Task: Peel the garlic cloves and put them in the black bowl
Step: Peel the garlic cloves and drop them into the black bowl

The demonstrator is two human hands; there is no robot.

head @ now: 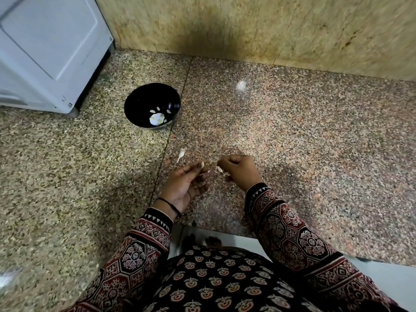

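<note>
One black bowl (138, 101) with about six peeled cloves (158, 108) inside, exact number unclear. Two hands: left hand (183, 188), right hand (242, 171). One unbowled clove (202, 164). Two papery scraps: loose skin (181, 154), pinched skin (218, 170). One white appliance (49, 48).

Black bowl (152, 104); speckled counter (292, 131); red-black patterned sleeves (290, 230)

Counter (270, 131) open toward black bowl (144, 97); peel scrap (181, 154) between.

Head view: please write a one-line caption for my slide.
Over a speckled counter, the left hand pinches a garlic clove, the right hand holds papery skin; peeled cloves lie in the black bowl.
</note>
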